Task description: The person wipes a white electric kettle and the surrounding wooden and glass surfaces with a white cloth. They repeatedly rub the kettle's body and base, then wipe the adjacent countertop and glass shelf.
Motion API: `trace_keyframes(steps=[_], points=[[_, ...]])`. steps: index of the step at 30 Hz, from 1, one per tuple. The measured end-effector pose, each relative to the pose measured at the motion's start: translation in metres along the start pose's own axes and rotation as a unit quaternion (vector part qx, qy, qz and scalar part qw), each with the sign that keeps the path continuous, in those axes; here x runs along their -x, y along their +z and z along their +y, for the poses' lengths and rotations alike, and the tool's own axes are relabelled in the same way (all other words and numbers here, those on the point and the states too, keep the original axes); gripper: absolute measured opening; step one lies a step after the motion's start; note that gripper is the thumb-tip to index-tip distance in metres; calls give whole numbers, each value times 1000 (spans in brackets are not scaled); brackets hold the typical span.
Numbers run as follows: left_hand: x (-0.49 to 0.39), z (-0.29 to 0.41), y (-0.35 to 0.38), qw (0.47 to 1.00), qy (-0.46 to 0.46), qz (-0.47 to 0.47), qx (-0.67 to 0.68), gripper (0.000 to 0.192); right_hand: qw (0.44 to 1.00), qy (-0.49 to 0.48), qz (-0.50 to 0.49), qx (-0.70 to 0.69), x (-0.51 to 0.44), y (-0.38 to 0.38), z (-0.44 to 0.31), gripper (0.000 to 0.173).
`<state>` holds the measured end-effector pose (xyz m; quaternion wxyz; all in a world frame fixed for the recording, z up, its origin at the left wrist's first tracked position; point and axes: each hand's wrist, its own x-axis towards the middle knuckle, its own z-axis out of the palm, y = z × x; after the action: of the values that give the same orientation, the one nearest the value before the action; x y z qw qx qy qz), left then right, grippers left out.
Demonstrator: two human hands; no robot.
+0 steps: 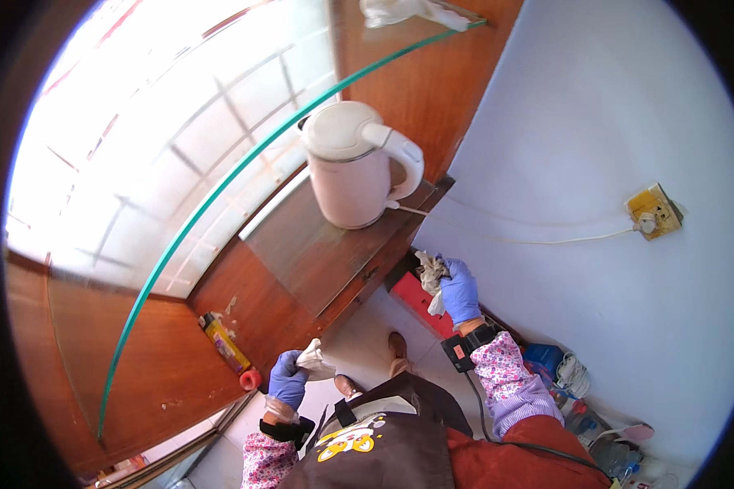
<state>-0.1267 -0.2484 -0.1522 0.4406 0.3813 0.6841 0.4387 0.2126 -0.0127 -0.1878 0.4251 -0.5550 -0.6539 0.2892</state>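
My left hand [287,380], in a blue glove, grips a whitish crumpled tissue or cloth [315,360] at the lower left, near the edge of the wooden counter [269,293]. Crumpled, soiled whitish tissue or cloth [432,275] is in my right hand [461,293], also gloved in blue, beside the wall and above a red box [425,299]. An electric kettle [350,177], pale pink with a white lid and handle, stands upright on the dark panel of the counter. Its white cord [526,242] runs to a plug in the yellowed wall socket [654,211].
A curved glass shelf [220,186] spans above the counter, with white crumpled material [404,12] at its upper end. A yellow canister [226,345] and a red roll [250,379] lie at the left. Plastic bottles [615,458] and a coiled white cable [572,374] sit along the right wall.
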Motion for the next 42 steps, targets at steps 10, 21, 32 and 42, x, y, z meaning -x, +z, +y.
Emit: trace_keyframes(steps=[10,21,32,42], points=[[-64,24,35,998,-25,62,15,22,976,-65,174,111,-162,-41,-22,20],[-73,2,20,997,-40,48,-41,24,969,4,105,225,-190,37,32,25],[-77,15,21,992,3,34,-121,24,936,-14,-106,336,-189,-26,17,19],[-69,54,34,996,-45,36,-61,23,958,68,66,269,-206,41,43,14]])
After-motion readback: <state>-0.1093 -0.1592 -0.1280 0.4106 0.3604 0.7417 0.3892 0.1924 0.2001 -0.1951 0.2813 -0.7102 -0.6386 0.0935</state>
